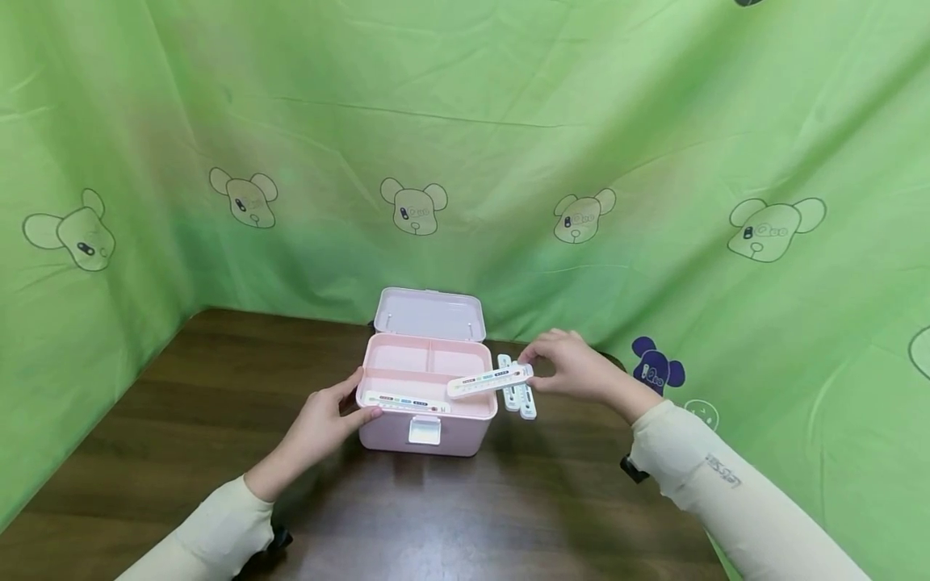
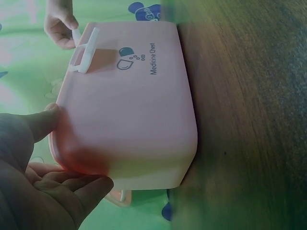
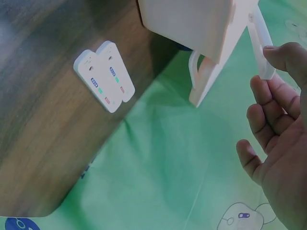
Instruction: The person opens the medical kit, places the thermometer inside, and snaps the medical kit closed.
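Head view: right hand pinches one end of a stick, white with coloured marks, thumb against fingers, grip narrow. Its other end hangs over the right part of the box's front compartment; can't tell if it touches anything. Left hand grips the box at its near left corner, thumb on the front rim, fingers along the left wall. Second stick lies in the front compartment, along the front wall. Rear half split in two by a divider. Lid open at the back, white latch in front; left wrist view reads "Medicine Chest". Two more sticks side by side, touching, on the table, right of the box toward the far right corner. Box stands near the far edge; green curtain behind.
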The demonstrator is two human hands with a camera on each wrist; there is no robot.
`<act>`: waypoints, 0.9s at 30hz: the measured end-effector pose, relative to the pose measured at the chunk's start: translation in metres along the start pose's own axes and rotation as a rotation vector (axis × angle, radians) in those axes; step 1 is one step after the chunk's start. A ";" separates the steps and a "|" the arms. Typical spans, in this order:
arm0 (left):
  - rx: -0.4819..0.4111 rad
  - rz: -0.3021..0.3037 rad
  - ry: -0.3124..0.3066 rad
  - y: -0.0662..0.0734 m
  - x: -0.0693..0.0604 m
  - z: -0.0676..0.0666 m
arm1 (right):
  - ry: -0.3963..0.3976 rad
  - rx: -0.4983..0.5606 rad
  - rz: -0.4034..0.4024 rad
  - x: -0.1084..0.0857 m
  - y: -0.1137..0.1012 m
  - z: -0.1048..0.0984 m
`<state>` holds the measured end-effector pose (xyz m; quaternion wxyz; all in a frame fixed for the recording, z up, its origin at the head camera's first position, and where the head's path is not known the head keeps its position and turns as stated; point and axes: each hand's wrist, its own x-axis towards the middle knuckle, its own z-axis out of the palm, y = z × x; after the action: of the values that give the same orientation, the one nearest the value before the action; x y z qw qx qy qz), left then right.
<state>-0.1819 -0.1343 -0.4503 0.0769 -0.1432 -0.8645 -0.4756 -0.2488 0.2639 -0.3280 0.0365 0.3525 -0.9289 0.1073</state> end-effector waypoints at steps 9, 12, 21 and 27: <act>-0.005 0.006 0.001 0.005 0.000 -0.003 | -0.103 -0.065 -0.042 0.020 -0.003 -0.008; -0.002 0.001 0.000 0.006 0.000 -0.003 | -0.135 -0.057 -0.084 0.025 -0.003 -0.012; 0.007 -0.014 -0.002 0.006 0.000 -0.004 | -0.203 -0.020 -0.198 0.043 0.000 -0.016; 0.028 -0.012 -0.002 0.005 -0.001 -0.002 | -0.245 0.021 -0.198 0.054 0.000 -0.009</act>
<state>-0.1795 -0.1335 -0.4450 0.0751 -0.1375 -0.8719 -0.4640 -0.2889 0.2306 -0.3117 -0.0702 0.4530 -0.8861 0.0692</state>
